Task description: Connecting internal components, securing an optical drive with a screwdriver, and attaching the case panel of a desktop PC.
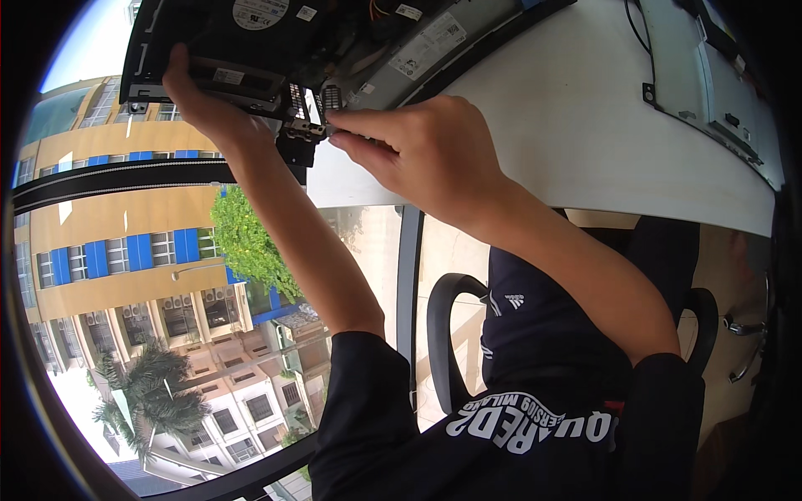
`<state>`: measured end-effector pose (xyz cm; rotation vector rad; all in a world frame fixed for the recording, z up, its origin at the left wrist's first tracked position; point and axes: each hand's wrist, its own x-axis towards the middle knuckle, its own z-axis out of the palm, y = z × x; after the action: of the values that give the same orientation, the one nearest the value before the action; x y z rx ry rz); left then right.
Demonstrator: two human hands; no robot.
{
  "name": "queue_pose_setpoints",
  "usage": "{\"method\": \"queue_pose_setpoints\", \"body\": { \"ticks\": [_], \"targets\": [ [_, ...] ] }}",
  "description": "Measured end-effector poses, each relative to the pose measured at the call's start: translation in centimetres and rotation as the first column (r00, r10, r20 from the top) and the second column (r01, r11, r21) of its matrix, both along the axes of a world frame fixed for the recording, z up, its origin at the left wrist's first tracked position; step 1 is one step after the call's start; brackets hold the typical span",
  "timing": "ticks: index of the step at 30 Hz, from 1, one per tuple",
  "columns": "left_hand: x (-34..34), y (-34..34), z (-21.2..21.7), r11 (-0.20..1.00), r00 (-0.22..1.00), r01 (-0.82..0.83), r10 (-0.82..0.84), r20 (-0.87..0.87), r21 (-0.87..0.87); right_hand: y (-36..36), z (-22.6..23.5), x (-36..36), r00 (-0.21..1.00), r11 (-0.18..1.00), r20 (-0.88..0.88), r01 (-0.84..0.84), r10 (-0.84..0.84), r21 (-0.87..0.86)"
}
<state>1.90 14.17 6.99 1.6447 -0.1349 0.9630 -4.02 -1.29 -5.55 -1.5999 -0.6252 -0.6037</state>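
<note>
An opened black desktop computer case (313,33) is at the top left, at the table's edge. In it are a round fan (261,12) and a long grey metal unit with a white label (430,43). My left hand (213,104) is wrapped round the case's near side, thumb up along its edge. My right hand (426,142) is closed in a pinch on a small perforated metal piece (332,97) at the case's near corner. Beside that piece sits a small metal bracket (305,129). My fingertips partly hide where the pieces meet.
A white table (535,125) stretches to the right. On its far right lies a grey metal panel (710,83) with a black cable. A window (150,267) is on the left. Black chair armrests (447,334) stand below the table's edge.
</note>
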Motion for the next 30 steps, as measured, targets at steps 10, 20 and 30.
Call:
{"method": "queue_pose_setpoints", "body": {
  "ticks": [10,20,30],
  "targets": [
    [0.6,0.1,0.2,1.0,1.0,-0.013,0.012,-0.001,-0.012,5.3,-0.4,-0.5,0.815,0.78,-0.387,-0.123,0.432,0.614],
    [0.6,0.4,-0.2,0.999,0.999,-0.048,0.048,0.009,0.016,6.8,-0.6,-0.2,0.799,0.758,-0.408,-0.09,0.442,0.645],
    [0.4,0.0,0.0,0.999,0.999,-0.03,0.03,-0.013,-0.01,7.6,-0.6,0.0,0.832,0.789,-0.406,-0.061,0.379,0.612]
  ]
}}
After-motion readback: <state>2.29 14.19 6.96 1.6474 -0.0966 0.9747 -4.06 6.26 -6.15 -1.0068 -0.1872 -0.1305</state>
